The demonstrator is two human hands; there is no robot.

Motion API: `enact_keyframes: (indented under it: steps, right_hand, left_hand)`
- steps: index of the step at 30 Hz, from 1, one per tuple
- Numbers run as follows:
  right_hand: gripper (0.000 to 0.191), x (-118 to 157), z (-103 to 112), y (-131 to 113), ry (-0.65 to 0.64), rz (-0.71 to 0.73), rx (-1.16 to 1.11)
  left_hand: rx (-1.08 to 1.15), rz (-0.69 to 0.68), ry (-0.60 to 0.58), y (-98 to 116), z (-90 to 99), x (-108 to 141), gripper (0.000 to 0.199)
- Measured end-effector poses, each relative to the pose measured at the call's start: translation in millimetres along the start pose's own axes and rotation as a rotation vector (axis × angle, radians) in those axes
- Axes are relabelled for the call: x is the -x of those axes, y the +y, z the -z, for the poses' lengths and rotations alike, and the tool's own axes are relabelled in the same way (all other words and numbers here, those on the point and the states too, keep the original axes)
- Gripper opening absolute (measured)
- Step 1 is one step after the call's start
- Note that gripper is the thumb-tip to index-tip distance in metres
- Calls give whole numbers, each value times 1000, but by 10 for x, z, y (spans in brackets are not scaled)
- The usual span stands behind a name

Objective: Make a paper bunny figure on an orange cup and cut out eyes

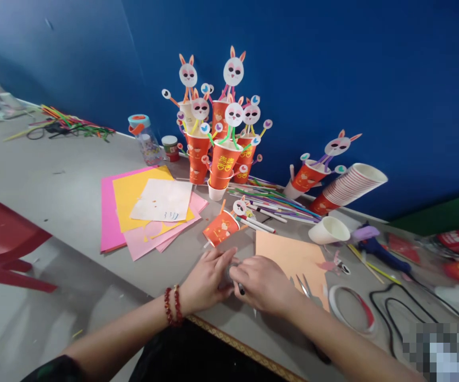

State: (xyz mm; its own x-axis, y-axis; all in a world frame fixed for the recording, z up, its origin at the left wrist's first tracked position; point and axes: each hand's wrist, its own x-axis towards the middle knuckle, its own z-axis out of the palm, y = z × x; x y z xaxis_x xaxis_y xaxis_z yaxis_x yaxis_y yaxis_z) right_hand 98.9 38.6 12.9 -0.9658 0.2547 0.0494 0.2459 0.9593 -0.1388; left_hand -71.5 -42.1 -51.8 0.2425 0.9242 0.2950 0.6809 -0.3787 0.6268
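Observation:
My left hand, with red beaded bracelets at the wrist, rests low over the table. Its fingers bend toward my right hand, and the two meet around something small and greyish that they mostly hide. My right hand is closed, and a dark, rounded tip pokes out below its fingers; what it belongs to is unclear. Just beyond my hands lies a tilted red paper cup, a rabbit-face cutout beside it. To the right, metal scissors lie over a sheet of orange paper.
Stacked red cups with rabbit figures stand against the blue wall. Pipe cleaners and markers lie behind. Coloured paper is at left. A white cup, tape roll, glue gun and black cable are at right.

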Motion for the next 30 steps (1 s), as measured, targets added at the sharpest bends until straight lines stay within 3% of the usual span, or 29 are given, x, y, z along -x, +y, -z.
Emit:
enact_keyframes:
  steps: [8, 17, 20, 23, 26, 30]
  right_hand:
    - [3, -149, 207, 52, -177, -89, 14]
    - [6, -274, 248, 139, -199, -124, -60]
    - [5, -246, 266, 160, -152, -139, -154]
    - [11, -134, 235, 201, -25, -217, -346]
    - [21, 16, 132, 236, 94, -314, -583]
    - [23, 150, -29, 208, 145, -403, -762]
  left_hand:
    - [-36, 43, -5, 5, -14, -4, 99]
    - [-20, 23, -14, -4, 3, -5, 101]
    - [-20, 22, -14, -7, 3, -5, 98]
    - [-20, 18, -8, -14, -6, -3, 99]
    - [-20, 26, -11, -14, -7, -1, 102]
    - [9, 34, -21, 0, 16, -5, 100]
